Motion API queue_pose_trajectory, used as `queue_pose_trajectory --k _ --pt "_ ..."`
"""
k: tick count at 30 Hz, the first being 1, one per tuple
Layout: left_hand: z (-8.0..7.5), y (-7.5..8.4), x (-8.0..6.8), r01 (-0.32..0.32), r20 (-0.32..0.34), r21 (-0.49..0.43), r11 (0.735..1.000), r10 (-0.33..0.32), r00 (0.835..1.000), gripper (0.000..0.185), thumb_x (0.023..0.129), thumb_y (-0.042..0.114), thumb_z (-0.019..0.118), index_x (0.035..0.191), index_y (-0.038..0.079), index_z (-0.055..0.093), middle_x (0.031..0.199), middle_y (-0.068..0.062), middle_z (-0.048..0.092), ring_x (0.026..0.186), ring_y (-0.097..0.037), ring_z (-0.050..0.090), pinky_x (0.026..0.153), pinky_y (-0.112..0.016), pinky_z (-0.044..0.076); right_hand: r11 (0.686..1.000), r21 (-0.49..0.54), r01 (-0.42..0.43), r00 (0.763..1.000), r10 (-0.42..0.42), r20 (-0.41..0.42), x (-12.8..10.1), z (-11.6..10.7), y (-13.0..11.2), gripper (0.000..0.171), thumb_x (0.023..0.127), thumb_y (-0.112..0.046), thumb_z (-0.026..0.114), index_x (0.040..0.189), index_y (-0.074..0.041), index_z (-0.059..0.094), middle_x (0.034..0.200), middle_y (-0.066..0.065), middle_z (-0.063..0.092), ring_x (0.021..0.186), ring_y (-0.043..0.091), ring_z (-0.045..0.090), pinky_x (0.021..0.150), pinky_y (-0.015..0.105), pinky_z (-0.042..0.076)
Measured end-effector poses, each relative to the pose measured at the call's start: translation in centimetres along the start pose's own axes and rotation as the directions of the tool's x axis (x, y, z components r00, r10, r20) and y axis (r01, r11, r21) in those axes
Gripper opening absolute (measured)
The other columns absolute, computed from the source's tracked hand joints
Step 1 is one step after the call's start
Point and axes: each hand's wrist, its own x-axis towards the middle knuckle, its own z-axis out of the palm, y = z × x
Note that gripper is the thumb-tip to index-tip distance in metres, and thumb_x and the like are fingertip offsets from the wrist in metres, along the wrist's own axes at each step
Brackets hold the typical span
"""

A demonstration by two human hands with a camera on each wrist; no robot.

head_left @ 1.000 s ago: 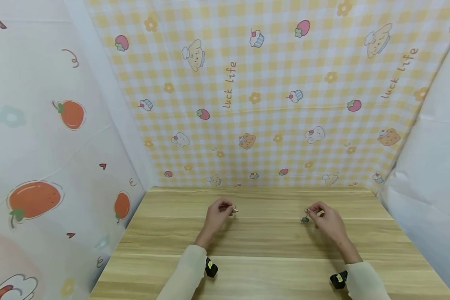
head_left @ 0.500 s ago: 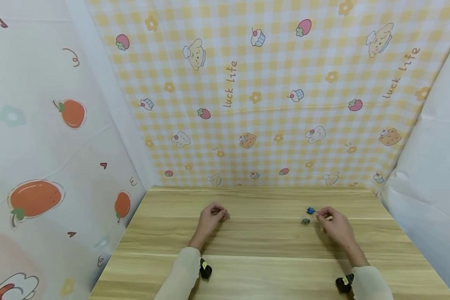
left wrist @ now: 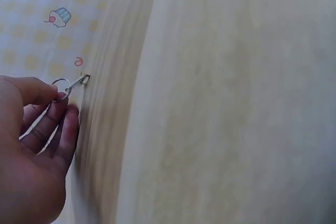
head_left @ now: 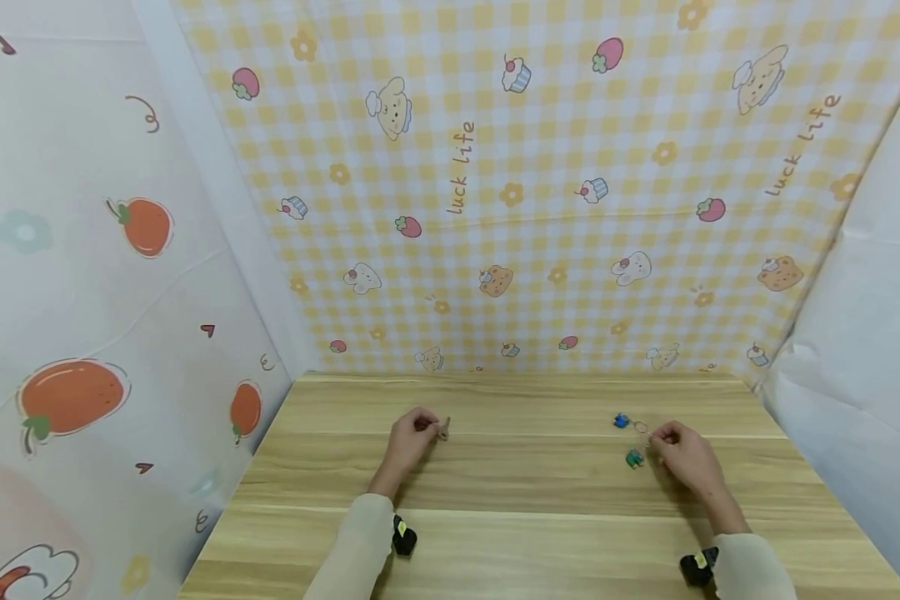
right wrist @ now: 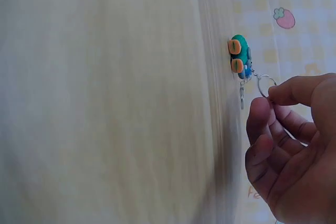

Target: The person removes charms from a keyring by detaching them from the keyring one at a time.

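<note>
My left hand (head_left: pixel 408 442) pinches a metal key ring (left wrist: pixel 61 79) between thumb and finger, a little over the table. A slim metal piece (left wrist: pixel 79 81) hangs off that ring; it looks brownish from the head view. At the right, my right hand (head_left: pixel 687 457) pinches the ring (right wrist: pixel 259 85) of a keychain with a blue charm (head_left: pixel 620 420), the ring stretching from fingertips toward the charm. A green charm (head_left: pixel 634 458) with orange parts lies just in front of the blue one, left of the fingers. Its silver chain (right wrist: pixel 242 95) shows in the right wrist view.
The wood-grain table (head_left: pixel 525 475) reaches back to a yellow checked cloth wall (head_left: pixel 540 233). White sheets (head_left: pixel 855 333) close off the sides. Black wrist cameras (head_left: pixel 403 537) sit under both sleeves.
The left hand has drawn left and nearer with its ring. The right hand has moved right and nearer, turning up the blue charm; the green charm has shifted right and nearer.
</note>
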Motion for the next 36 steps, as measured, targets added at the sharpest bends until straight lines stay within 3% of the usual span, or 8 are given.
queue_pose_trajectory --k 6,15,26,36 --pt "-0.5 -0.2 0.1 -0.042 -0.020 0.083 0.996 0.044 0.999 0.005 0.094 -0.004 0.072 0.099 -0.003 0.073 0.100 -0.016 0.071 0.092 -0.021 0.062 0.080 -0.027 0.052 0.999 0.026 -0.048 0.998 0.047 0.034 0.2 -0.3 1.2 0.027 0.105 -0.020 0.058 0.113 0.006 0.060 0.073 0.005 0.064 0.063 0.017 0.061 0.052 0.030 0.048" --pt "-0.9 -0.7 0.4 -0.068 -0.041 0.130 0.989 0.073 0.996 0.007 0.090 -0.006 0.072 0.097 -0.004 0.073 0.105 -0.020 0.069 0.097 -0.027 0.062 0.083 -0.029 0.050 0.997 0.046 -0.065 0.996 0.062 0.060 0.3 -0.5 1.8 0.029 0.103 -0.018 0.056 0.115 0.008 0.059 0.072 0.005 0.064 0.063 0.018 0.062 0.051 0.032 0.050" --pt "-1.3 -0.7 0.3 -0.060 -0.024 0.155 0.986 0.064 0.998 0.009 0.093 -0.007 0.068 0.094 -0.001 0.075 0.107 -0.018 0.067 0.098 -0.025 0.061 0.085 -0.031 0.052 0.996 0.047 -0.074 0.995 0.070 0.077 0.1 -0.6 1.9 0.030 0.104 -0.019 0.056 0.116 0.008 0.059 0.070 0.005 0.063 0.062 0.018 0.060 0.051 0.032 0.050" --pt "-2.3 -0.3 0.6 -0.009 0.008 0.167 0.986 0.008 1.000 0.017 0.093 -0.007 0.062 0.091 0.003 0.076 0.106 -0.014 0.066 0.100 -0.024 0.061 0.092 -0.040 0.053 0.997 0.053 -0.055 0.994 0.050 0.093 0.0 -1.5 1.3 0.029 0.106 -0.018 0.054 0.118 0.008 0.059 0.081 0.008 0.066 0.067 0.018 0.063 0.054 0.032 0.052"
